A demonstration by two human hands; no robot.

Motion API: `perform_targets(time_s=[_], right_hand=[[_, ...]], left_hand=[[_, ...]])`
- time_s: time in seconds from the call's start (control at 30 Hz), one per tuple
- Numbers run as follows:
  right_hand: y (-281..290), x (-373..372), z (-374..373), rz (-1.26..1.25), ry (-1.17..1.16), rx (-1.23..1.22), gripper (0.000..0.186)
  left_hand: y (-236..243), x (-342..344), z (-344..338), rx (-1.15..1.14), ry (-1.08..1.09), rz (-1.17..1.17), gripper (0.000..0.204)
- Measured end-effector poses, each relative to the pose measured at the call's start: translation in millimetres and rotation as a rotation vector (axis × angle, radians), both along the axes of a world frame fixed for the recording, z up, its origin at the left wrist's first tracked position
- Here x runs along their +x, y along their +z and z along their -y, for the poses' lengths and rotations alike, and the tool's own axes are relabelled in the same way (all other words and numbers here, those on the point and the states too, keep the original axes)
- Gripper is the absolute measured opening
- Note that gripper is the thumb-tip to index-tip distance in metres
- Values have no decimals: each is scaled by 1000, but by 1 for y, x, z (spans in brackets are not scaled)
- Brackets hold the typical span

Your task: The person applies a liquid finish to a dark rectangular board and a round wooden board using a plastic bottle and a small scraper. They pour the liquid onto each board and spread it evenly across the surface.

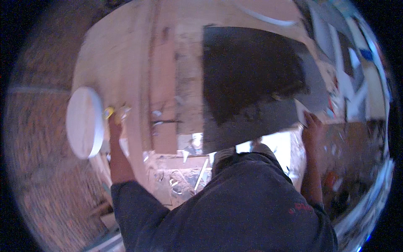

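My left hand [115, 124] reaches onto the wooden work surface [109, 54] beside a round white-edged wooden disc [82, 122]. Its blurred fingers are at a small yellow object [109, 111]; whether they grip it is unclear. My right hand [311, 124] holds a pale, flat, wedge-like piece [301, 109] at the lower right of a grey sheet [252, 130]. A large dark brown patch [247, 67] with a ragged lower edge covers much of that sheet.
A reddish board strip [163, 59] runs front to back beside the sheet. Another curved white-edged piece [268, 12] lies at the back. Offcuts [350, 84] are piled at the right. Scraps [182, 180] lie below the front edge, and rough brown ground [42, 159] shows left.
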State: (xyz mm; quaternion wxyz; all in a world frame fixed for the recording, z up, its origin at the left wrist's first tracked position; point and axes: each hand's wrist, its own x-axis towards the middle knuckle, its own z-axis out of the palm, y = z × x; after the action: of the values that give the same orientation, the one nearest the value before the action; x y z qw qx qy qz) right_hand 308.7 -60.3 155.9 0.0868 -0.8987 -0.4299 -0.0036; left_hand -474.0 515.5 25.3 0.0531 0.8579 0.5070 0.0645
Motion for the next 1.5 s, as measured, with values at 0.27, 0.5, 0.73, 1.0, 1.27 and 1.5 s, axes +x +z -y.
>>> perform_targets(time_s=[0.27, 0.5, 0.73, 1.0, 1.27, 1.5], right_hand=[[1, 5, 8, 103, -104, 90, 51], [11, 20, 10, 9, -197, 98, 52], [-11, 83, 46, -277, -263, 292, 38], [-31, 157, 46, -304, -72, 349, 33], [4, 188, -20, -43, 240, -111, 48], [-28, 197, -75, 84, 444, -161, 50]], left_hand=[[-7, 42, 26, -109, 161, 95, 93], [33, 79, 56, 91, 131, 118, 102], [122, 259, 201, 522, 290, 191, 81], [84, 512, 437, 161, -550, 477, 54], [53, 612, 487, -40, -624, 275, 56], [58, 623, 491, -109, -663, 205, 52]])
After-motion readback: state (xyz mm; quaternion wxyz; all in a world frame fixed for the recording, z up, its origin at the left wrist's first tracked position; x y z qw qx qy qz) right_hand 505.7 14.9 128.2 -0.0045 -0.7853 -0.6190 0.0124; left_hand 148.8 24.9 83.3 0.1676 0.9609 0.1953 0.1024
